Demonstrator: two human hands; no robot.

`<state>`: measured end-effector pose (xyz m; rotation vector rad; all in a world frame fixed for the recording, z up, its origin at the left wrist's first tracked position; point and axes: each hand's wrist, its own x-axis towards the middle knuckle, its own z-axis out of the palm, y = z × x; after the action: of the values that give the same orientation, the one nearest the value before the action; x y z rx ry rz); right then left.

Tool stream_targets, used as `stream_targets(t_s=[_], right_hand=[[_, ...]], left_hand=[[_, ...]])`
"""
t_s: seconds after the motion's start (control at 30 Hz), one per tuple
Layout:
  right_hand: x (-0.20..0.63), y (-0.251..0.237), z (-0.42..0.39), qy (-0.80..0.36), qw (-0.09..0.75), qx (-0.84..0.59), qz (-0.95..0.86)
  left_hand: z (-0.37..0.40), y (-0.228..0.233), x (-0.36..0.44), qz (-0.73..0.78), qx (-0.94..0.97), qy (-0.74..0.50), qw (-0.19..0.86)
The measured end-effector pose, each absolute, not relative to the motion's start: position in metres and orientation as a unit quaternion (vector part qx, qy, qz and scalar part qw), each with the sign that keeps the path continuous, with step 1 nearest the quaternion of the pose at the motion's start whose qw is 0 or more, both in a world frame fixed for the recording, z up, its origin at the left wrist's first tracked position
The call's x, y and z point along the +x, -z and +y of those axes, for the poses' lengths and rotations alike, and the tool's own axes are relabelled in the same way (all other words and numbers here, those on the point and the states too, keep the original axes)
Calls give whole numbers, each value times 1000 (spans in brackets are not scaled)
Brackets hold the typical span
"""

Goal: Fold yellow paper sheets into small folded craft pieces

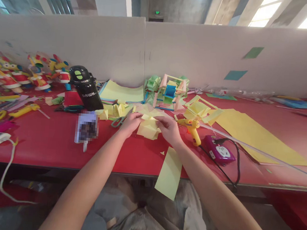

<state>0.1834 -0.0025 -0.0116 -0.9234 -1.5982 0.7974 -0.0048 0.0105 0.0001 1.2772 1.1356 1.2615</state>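
Head camera: both forearms reach forward, angling inward over the table edge. The left hand [130, 124] and the right hand [168, 129] meet the upper left and upper right of a small folded pale-yellow paper piece [147, 130], each pinching it between thumb and fingers, above the middle of the red-topped table [136, 160]. Behind the table stands a pale, flat partition panel [95, 45]; beyond it, grey concrete walls [179, 6] and a small lit green sign [157, 12].
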Motion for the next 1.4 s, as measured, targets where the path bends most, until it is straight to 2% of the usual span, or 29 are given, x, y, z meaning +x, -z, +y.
stream_targets(t_s=[0.2, 0.4, 0.73, 1.0, 1.4], right_hand=[[185, 10, -4, -291, 534, -377, -698], [185, 9, -6, -266, 534, -376, -709], [184, 5, -10, -294, 531, -380, -698], [178, 6, -9, -397, 541, -376, -639], [180, 5, -6, -432, 535, -379, -620]], left_hand=[[10, -5, -3, 436, 438, -528, 582], [6, -15, -1, 426, 399, -510, 632], [6, -9, -6, 445, 520, -506, 526], [5, -6, -6, 400, 590, -479, 513], [5, -4, -4, 425, 623, -476, 453]])
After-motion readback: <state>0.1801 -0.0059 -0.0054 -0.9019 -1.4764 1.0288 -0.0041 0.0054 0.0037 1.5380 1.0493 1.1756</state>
